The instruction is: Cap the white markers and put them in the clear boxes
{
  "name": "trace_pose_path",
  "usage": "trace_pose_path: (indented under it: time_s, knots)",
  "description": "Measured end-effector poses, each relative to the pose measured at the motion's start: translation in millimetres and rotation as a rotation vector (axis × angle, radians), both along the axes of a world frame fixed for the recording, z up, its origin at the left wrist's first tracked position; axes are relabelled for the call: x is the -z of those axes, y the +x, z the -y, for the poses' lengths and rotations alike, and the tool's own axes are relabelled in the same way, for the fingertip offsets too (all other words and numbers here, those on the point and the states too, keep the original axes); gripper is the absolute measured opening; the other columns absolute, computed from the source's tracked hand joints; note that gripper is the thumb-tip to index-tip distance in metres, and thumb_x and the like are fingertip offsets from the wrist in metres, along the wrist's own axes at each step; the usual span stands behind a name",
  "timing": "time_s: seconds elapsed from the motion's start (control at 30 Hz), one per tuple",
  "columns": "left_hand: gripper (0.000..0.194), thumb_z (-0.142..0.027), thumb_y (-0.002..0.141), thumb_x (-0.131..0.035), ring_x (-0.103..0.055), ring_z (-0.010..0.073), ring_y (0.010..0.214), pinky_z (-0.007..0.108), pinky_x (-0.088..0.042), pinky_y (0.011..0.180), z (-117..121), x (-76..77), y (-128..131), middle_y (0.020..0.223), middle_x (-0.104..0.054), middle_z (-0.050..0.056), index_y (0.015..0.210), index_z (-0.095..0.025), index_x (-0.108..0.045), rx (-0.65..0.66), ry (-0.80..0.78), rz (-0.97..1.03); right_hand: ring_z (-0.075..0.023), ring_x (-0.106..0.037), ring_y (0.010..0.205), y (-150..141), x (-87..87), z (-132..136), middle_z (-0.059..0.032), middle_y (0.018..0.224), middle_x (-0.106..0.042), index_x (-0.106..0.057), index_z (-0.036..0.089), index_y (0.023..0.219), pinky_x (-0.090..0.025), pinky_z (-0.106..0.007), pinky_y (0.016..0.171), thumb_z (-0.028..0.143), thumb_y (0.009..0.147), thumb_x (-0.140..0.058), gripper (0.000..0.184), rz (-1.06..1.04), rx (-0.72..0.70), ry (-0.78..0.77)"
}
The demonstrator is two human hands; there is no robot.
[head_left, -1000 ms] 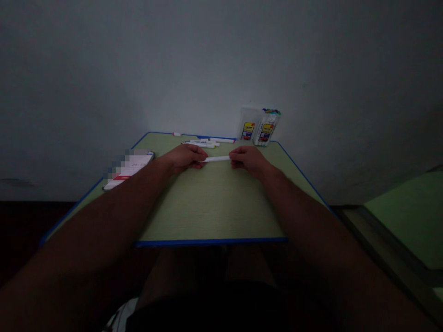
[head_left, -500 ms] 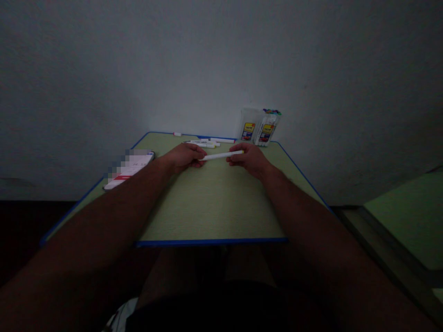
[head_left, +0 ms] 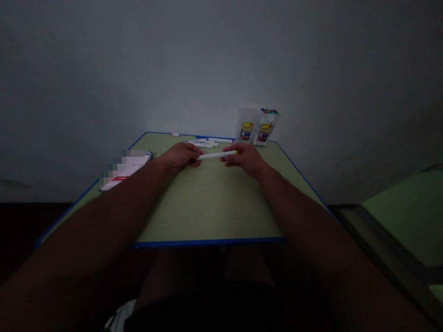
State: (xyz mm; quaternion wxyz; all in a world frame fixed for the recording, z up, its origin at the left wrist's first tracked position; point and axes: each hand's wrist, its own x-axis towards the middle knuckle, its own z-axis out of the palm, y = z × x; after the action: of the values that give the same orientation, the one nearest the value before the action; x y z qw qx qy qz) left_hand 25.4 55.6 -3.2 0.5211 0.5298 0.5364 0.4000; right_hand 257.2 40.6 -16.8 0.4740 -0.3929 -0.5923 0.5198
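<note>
Between my two hands a white marker [head_left: 212,156] with a yellow end is held nearly level above the table. My left hand [head_left: 182,155] pinches its left end. The fingers of my right hand [head_left: 243,157] are closed round the capped right end, where the yellow tip shows. Just beyond my left hand lie several white markers [head_left: 204,144], one with a yellow end, partly hidden by that hand. Behind them a marker with a pink end [head_left: 221,140] lies along the table's far edge.
The light green table [head_left: 211,212] has a blue rim. Two clear marker cases [head_left: 246,124] stand at the back right against the wall, the right one holding several markers [head_left: 265,129]. A phone-like device [head_left: 129,169] lies at the left. A small white cap-like piece [head_left: 175,134] sits far left.
My right hand has shifted slightly left along with the marker, and more of the marker's yellow end shows. The whole view has also moved a little.
</note>
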Motion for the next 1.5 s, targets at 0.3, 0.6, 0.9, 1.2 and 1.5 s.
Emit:
trace_pose_path:
  time_s: [0.3,0.6,0.9,1.2,1.5]
  knots:
    - [0.019,0.002,0.078,-0.067,-0.060,0.0111,0.055,0.024,-0.052,0.056,3.2,-4.7,1.4,0.067,-0.065,0.004,0.065,-0.013,-0.065,-0.003,0.029,0.053,-0.0094,-0.056,0.053,6.6,3.1,-8.8,0.0023,0.061,-0.062,-0.074,0.017,0.086,-0.056,-0.024,0.051,0.011,0.071,-0.077,0.016,0.204,0.237,0.019]
    - [0.015,-0.017,0.084,-0.067,-0.064,0.0140,0.060,0.023,-0.055,0.056,3.7,-6.5,0.1,0.070,-0.068,0.010,0.073,-0.008,-0.071,0.136,0.019,0.141,-0.0089,-0.054,0.047,7.8,2.7,-9.1,0.0007,0.058,-0.062,-0.074,0.016,0.089,-0.046,-0.019,0.042,0.006,0.076,-0.075,0.017,0.308,0.331,-0.059]
    - [0.010,-0.015,0.079,-0.071,-0.062,0.0117,0.058,0.025,-0.060,0.065,5.9,-7.2,2.4,0.071,-0.065,0.008,0.073,-0.007,-0.071,0.172,0.017,0.162,-0.0101,-0.055,0.048,7.7,-2.0,-5.5,-0.0008,0.061,-0.065,-0.073,0.015,0.095,-0.047,-0.021,0.043,0.003,0.080,-0.069,0.019,0.381,0.334,-0.078]
    - [0.009,-0.012,0.073,-0.079,-0.065,0.0125,0.062,0.025,-0.057,0.060,2.9,-4.1,0.6,0.077,-0.068,0.007,0.072,-0.010,-0.070,0.159,0.045,0.166,-0.0105,-0.054,0.045,7.1,-1.5,-4.8,-0.0003,0.058,-0.063,-0.074,0.015,0.094,-0.046,-0.022,0.042,0.006,0.080,-0.070,0.017,0.381,0.351,-0.062]
    - [0.018,0.003,0.069,-0.075,-0.062,0.0108,0.061,0.025,-0.054,0.063,5.4,-7.0,2.1,0.070,-0.067,0.003,0.079,-0.012,-0.071,0.085,0.059,0.089,-0.0115,-0.059,0.053,5.5,-4.7,-4.0,-0.0009,0.062,-0.064,-0.072,0.017,0.089,-0.048,-0.021,0.045,0.006,0.081,-0.069,0.014,0.304,0.378,-0.032]
